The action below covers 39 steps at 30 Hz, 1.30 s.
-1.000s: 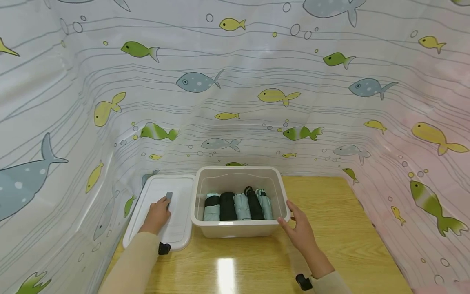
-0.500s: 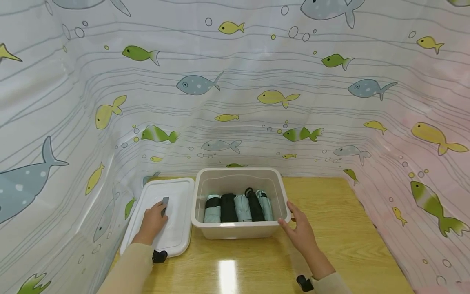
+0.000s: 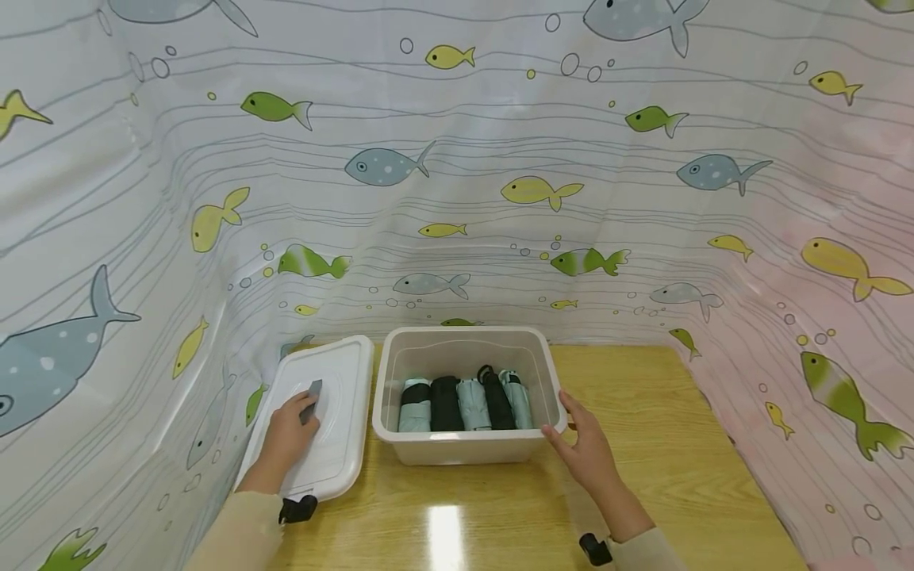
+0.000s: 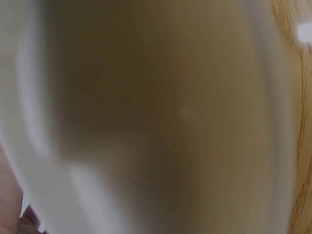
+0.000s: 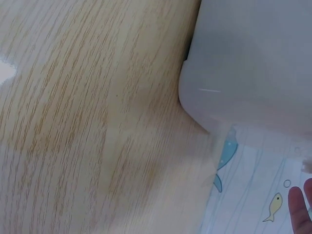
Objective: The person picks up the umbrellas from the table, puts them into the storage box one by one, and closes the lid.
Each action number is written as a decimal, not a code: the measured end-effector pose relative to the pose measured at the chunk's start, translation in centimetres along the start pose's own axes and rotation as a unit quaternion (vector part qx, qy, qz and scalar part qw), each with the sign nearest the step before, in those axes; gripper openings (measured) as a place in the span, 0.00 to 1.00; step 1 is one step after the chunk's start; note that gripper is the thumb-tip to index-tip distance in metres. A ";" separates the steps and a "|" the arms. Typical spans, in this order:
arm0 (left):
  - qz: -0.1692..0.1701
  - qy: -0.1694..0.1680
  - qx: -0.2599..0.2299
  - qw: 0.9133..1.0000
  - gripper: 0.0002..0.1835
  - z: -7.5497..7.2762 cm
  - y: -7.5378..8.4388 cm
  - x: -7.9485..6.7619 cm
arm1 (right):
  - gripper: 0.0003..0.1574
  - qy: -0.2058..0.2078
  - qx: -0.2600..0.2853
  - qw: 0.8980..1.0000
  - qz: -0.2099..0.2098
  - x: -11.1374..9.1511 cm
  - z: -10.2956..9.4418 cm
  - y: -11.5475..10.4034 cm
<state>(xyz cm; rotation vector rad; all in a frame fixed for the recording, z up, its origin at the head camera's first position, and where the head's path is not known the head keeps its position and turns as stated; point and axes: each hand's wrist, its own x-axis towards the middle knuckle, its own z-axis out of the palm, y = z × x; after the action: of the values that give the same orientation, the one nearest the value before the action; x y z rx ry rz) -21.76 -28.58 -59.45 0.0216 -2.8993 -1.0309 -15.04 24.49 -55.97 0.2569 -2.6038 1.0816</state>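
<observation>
My left hand [image 3: 284,432] grips the grey handle [image 3: 310,402] on top of a white plastic lid [image 3: 339,444]. The lid lies tilted left of an off-white plastic box [image 3: 464,452], its right edge raised. A large blurred surface fills most of the left wrist view, with part of the left hand [image 4: 9,195] at the lower left. At the box's front right corner, my right hand [image 3: 589,448] touches the rim with thumb and extended fingers. Folded umbrellas, black [image 3: 446,404] and pale green [image 3: 473,404], lie side by side inside the box.
Box and lid are on a wood-grain table [image 3: 643,444]. A fish-patterned sheet [image 3: 485,135] hangs behind and along both sides, close to the lid's left edge. Light reflects off the table's front.
My left hand has moved left and slightly toward me with the lid, which has shifted left and tilted, its right edge up. The right hand and box have stayed in place.
</observation>
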 end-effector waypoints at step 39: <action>0.195 0.110 -0.100 0.969 0.22 -5.4 11.5 -0.8 | 0.46 -0.004 0.017 1.000 0.005 -0.1 0.0 0.4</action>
<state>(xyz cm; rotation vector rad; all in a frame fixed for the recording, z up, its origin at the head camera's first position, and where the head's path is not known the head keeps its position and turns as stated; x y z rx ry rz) -20.51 -23.00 -48.08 -0.4005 -2.4503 -1.1506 -15.08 24.76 -56.23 0.2555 -2.5981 1.1320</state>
